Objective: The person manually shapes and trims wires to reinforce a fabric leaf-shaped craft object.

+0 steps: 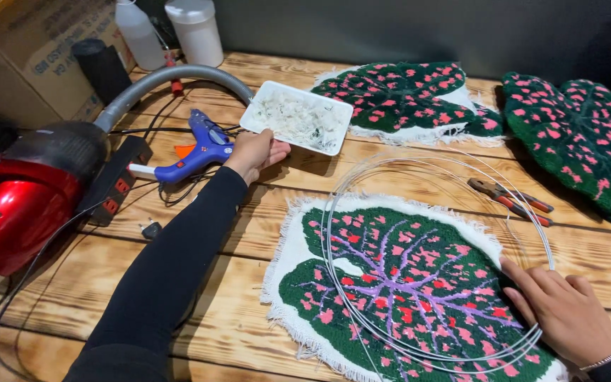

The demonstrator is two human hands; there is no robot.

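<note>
My left hand (pixel 254 153) reaches forward and grips the near edge of a white tray (pixel 270 99) filled with pale scraps. A blue glue gun (pixel 199 150) lies just left of that hand. My right hand (pixel 563 311) rests flat, fingers apart, on a tufted green leaf rug (pixel 404 283) with pink spots and purple veins. A coil of thin silver wire (pixel 334 212) lies over this rug, and my right hand touches its loops at the right side.
Two more green and pink leaf rugs (pixel 397 92) (pixel 588 134) lie at the back and right. Red-handled pliers (pixel 510 198) sit beside the wire. A red vacuum cleaner (pixel 15 198) with grey hose (pixel 178 74), a power strip (pixel 111 180), white bottles (pixel 196 28) and a cardboard box (pixel 30 49) crowd the left.
</note>
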